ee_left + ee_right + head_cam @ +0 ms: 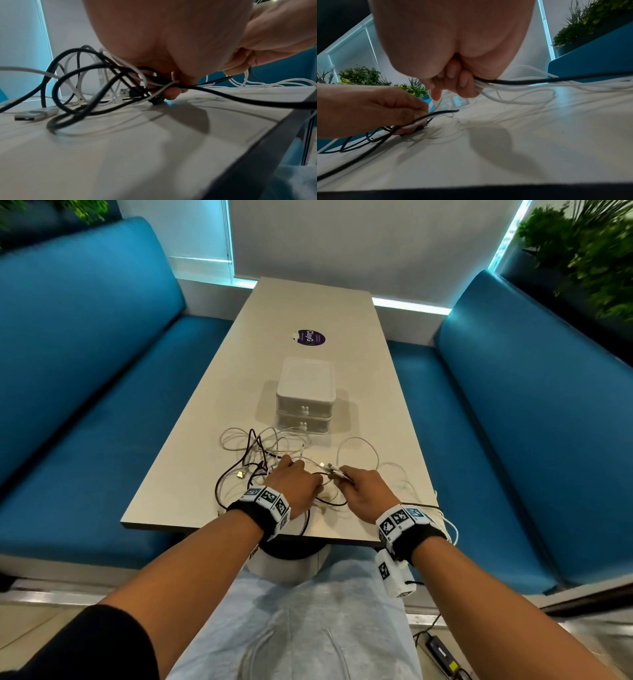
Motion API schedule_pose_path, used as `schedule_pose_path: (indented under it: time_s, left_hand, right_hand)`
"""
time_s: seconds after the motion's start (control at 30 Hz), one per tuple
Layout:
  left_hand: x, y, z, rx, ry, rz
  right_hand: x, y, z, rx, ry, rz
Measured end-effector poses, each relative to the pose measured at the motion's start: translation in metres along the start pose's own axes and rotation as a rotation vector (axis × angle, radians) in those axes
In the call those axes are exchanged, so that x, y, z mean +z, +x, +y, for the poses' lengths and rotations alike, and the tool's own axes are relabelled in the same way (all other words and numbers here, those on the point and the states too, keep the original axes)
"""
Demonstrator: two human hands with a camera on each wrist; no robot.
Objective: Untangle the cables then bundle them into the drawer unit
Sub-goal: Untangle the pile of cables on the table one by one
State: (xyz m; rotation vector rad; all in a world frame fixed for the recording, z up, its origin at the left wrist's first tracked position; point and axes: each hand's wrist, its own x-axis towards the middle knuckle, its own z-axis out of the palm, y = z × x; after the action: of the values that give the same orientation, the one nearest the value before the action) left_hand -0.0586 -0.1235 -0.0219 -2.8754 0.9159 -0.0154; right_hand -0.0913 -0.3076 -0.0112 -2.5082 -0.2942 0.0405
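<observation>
I count one drawer unit [305, 392] with two drawers, stacked. One round purple sticker [311, 337] on one table [349, 313]. Two blue benches [85, 344]. My two hands [297, 481] are in view. Cables [263, 446]: white and black, tangled; number cannot be told.

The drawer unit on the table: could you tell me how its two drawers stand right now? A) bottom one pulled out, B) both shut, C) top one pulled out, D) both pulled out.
B: in the head view both fronts of the drawer unit sit flush, and the cables lie on the table in front.
</observation>
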Motion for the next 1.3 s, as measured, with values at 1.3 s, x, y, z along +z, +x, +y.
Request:
schedule_pose_path:
  time_s: [1.3]
  left_hand:
    - [0.004, 0.003, -0.011, 0.101, 0.035, 0.065]
  right_hand:
    - [0.001, 0.005, 0.008, 0.128, -0.036, 0.183]
